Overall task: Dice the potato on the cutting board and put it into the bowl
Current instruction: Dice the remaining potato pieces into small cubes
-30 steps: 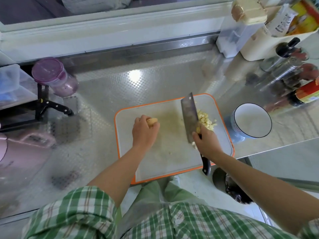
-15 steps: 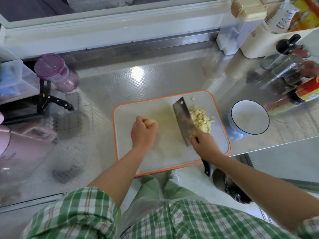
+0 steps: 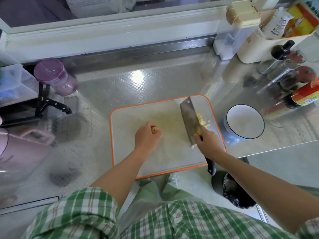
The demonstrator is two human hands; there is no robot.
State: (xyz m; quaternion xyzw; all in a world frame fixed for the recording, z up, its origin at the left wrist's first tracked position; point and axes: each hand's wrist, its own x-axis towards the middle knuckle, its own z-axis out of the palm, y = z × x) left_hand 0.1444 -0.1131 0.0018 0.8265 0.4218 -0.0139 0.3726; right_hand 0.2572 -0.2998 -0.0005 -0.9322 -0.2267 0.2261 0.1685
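From the head camera, the left hand curls round a potato piece on the cutting board. The right hand grips the cleaver (blade tilted), with diced potato heaped just beyond its knuckles. The bowl stands on the worktop, right of that hand and off the board.

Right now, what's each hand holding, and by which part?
Left hand grips a potato piece, curled over it. Right hand grips the cleaver where handle meets blade.
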